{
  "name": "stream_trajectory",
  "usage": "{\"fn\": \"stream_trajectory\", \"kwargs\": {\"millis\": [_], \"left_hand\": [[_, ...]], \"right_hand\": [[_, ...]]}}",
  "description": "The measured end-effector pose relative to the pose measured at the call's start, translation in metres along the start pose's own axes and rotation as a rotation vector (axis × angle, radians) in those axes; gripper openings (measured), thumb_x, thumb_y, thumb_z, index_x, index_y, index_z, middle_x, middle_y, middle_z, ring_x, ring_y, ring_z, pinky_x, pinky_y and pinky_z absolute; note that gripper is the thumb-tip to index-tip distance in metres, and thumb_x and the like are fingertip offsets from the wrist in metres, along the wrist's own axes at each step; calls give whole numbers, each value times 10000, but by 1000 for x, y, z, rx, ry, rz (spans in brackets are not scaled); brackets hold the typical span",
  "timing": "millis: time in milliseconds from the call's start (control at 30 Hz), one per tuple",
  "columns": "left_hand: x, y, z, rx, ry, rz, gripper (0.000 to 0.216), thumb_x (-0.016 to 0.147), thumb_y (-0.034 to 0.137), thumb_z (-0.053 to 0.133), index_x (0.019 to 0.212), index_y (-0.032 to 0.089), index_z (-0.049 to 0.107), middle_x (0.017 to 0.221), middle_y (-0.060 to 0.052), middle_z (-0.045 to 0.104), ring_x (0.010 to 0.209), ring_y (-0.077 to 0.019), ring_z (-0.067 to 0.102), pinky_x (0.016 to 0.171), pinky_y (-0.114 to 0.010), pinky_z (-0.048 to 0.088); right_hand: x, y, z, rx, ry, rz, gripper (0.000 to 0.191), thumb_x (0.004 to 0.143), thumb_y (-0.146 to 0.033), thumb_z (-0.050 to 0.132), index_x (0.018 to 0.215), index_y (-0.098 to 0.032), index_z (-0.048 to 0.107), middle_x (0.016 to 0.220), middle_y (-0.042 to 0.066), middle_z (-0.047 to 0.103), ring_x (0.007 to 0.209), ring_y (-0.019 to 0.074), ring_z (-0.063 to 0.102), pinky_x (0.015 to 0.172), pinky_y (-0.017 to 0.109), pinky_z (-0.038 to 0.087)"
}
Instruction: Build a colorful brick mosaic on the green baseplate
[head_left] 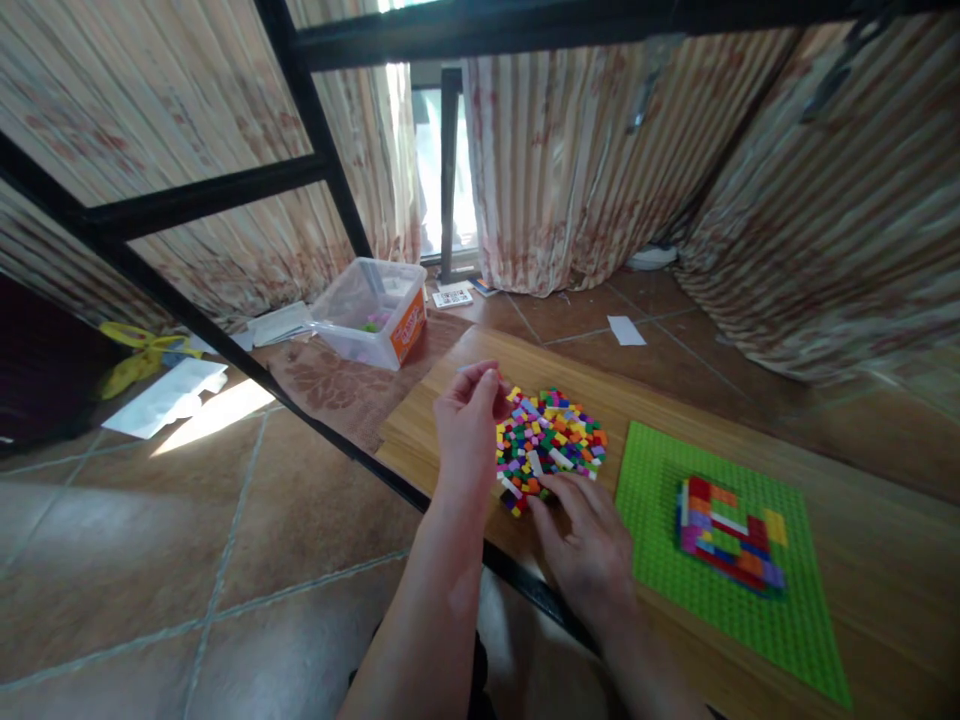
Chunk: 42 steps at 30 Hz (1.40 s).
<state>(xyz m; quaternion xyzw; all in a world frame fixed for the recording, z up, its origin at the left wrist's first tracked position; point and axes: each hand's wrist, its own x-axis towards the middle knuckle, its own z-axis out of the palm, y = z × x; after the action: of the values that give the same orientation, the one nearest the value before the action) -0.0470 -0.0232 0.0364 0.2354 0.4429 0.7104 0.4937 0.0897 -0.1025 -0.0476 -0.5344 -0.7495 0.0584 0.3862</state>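
Observation:
A heap of small coloured bricks (555,440) lies on a wooden board (465,370). My left hand (469,425) hovers at the heap's left edge with fingertips pinched together; what they hold is too small to name. My right hand (589,535) rests at the heap's near edge, fingers curled down onto the bricks. To the right lies a green baseplate (667,480) with a low multicoloured brick build (727,535) on it.
A black metal frame (225,185) crosses the view, with one bar running under my arms. A clear plastic box (371,310) stands on the tiled floor at the back, with papers and a yellow object (142,355) to the left. Curtains hang behind.

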Motion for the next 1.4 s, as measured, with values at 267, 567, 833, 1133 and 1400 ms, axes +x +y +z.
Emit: {"fn": "stream_trajectory", "kwargs": {"millis": [267,567,833,1133,1400], "left_hand": [[10,15,-13,-180,158,-28,119,776,200,683,869,132,658,654,42,589,502,-20,500,530,-140,398],[11,20,-17,-223,186,-75,87,803,175,627,872,126,646,641,39,574,504,-29,492,537,-155,388],[15,23,-24,-248,218,-51,80,801,180,629,862,132,645,649,36,568,521,-37,496,537,-161,398],[22,28,-32,-277,280,-62,112,780,200,646,876,141,644,654,36,583,520,-34,496,539,-159,379],[23,32,-38,-330,295,-64,104,760,160,664,857,128,653,628,35,575,514,-36,485,537,-157,386]], "right_hand": [[3,-7,12,-26,-54,-64,160,939,-268,571,1011,-204,698,1041,87,700,976,219,643,876,392,530],[3,14,5,-115,-28,-15,194,936,-316,569,978,-177,698,1015,114,704,957,250,634,866,426,515],[2,19,0,-192,-26,22,265,948,-374,523,975,-194,716,998,116,716,932,270,633,851,435,502],[4,17,-8,-204,27,60,338,937,-472,511,940,-204,718,983,119,718,920,276,639,829,425,494],[132,-10,31,-120,-190,317,284,886,-387,559,1007,-187,721,985,84,756,911,245,683,807,361,482]]}}
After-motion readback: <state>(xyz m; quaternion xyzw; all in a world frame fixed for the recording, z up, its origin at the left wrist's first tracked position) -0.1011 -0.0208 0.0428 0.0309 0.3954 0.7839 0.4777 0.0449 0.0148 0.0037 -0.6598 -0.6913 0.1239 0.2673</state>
